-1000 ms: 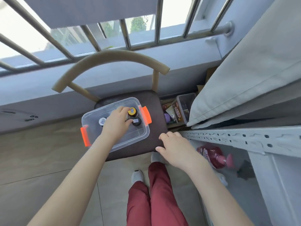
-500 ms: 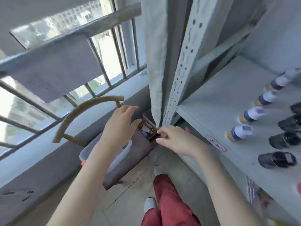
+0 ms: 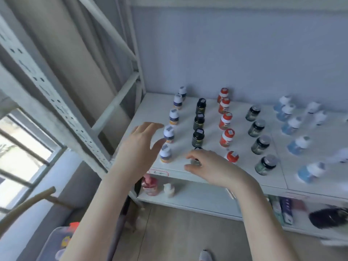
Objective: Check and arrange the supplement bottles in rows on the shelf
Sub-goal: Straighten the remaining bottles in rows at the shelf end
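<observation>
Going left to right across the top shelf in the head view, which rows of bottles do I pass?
white-capped navy-and-orange bottles → black bottles → red bottles → dark black-lidded jars → light blue white-capped bottles

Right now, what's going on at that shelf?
A person is stocking the shelf. Their right hand grips a black bottle at the front of the black row. The left hand is open beside the front white-capped bottles. Rows of red bottles, dark green bottles and blue bottles stand to the right.
</observation>
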